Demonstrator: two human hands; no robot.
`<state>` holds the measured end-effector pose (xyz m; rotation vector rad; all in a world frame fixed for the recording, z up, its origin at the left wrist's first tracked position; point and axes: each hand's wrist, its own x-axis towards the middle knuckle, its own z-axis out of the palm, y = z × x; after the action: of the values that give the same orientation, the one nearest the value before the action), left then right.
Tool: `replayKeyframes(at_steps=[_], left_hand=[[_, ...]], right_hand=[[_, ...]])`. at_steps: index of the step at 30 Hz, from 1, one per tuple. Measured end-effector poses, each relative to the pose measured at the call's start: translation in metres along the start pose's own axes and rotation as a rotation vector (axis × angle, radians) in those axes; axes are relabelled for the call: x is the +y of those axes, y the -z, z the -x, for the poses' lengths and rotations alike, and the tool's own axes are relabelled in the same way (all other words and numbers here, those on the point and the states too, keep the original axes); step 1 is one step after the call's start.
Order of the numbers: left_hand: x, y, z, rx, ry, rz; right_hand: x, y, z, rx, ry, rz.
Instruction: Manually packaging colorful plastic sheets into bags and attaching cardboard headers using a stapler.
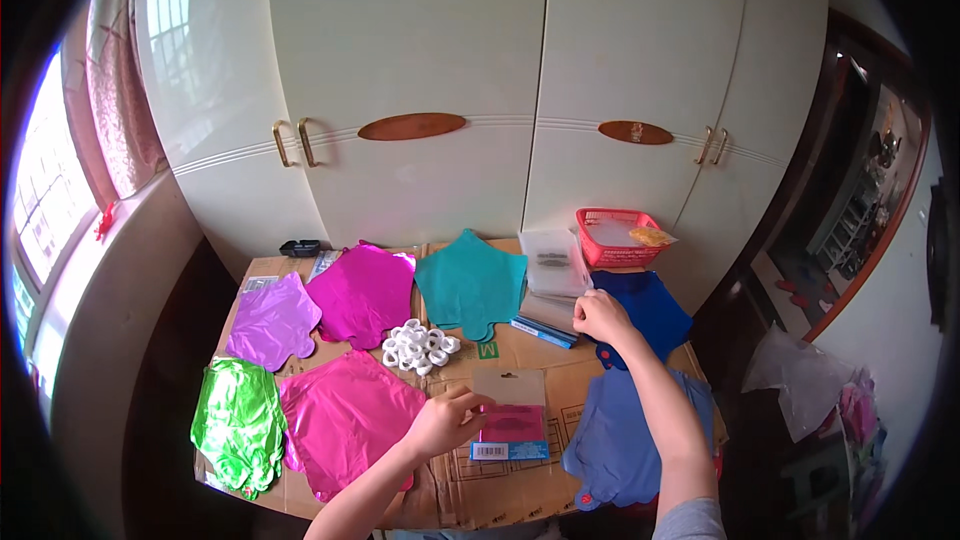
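Observation:
My left hand (447, 422) is closed, its fingertips pinching the left edge of a clear hang-hole packet (514, 424) with folded pink foil inside and a blue strip along its bottom. Farther back on the right, my right hand (601, 316) has its fingers curled together beside a pile of filled packets (545, 328) with blue edges. What those fingers hold, if anything, is hidden. Just behind lies a stack of clear plastic bags (555, 262). A heap of small white ring-shaped rolls (418, 346) sits left of the packets.
Flat foil balloons ring the cardboard tabletop (455, 480): pink (350, 420), green (238, 420), lilac (272, 322), magenta (362, 292), teal (470, 285), dark blue (650, 312) and slate blue (625, 445). A red basket (610, 258) and black tray (300, 248) stand before white cabinets (410, 50).

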<state>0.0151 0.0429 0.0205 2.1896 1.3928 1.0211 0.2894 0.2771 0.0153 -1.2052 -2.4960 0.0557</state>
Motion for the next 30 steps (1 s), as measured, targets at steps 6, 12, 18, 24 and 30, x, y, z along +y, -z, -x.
replayKeyframes(at_steps=[6,12,18,24,30], left_hand=[[0.05,0.029,0.003,0.161,-0.11,-0.545],[0.033,0.03,0.054,0.027,-0.171,-0.58],[0.048,0.022,0.118,-0.156,-0.028,-0.58],[0.052,-0.009,0.142,-0.208,-0.078,-0.507],[0.053,-0.029,0.141,-0.147,-0.018,-0.477]], right_hand=[[-0.127,0.052,0.058,-0.135,0.455,-0.257],[-0.163,0.032,0.099,-0.007,0.409,-0.403],[-0.164,-0.004,0.142,-0.074,0.456,-0.281],[-0.163,-0.021,0.152,0.031,0.426,-0.22],[-0.17,-0.021,0.16,0.001,0.364,-0.216]])
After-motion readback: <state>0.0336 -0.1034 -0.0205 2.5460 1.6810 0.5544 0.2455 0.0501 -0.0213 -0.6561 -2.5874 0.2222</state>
